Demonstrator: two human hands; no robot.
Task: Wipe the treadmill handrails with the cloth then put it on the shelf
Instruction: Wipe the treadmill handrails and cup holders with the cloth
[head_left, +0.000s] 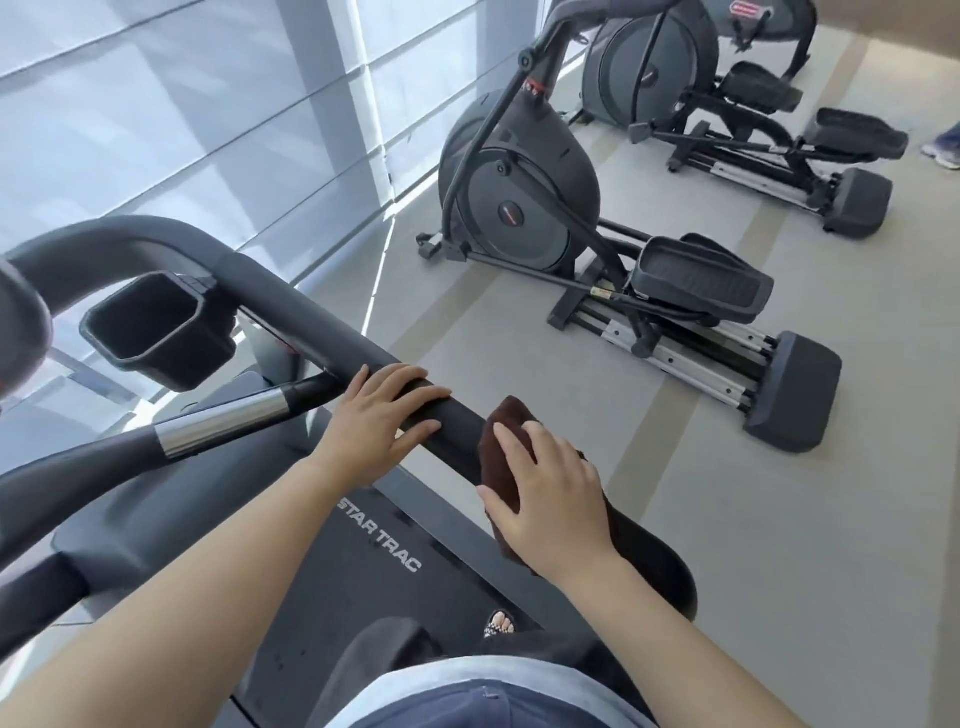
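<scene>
A dark grey treadmill handrail (311, 319) runs from the upper left down to the lower right. My left hand (382, 415) rests over the rail with its fingers curled across the top. Just below it, my right hand (545, 501) presses a dark brown cloth (506, 415) wrapped over the same rail. The cloth's lower part is hidden under my palm. A second, inner bar with a silver band (223, 422) branches off to the left. No shelf is in view.
A black cup holder (156, 325) hangs left of the rail. The treadmill deck (379, 543) lies below my arms, with my sandalled foot (501, 622) on it. Two elliptical machines (524, 192) (670, 67) stand on the grey floor to the right. Window blinds (156, 104) fill the upper left. Another person's shoe (943, 153) shows at the right edge.
</scene>
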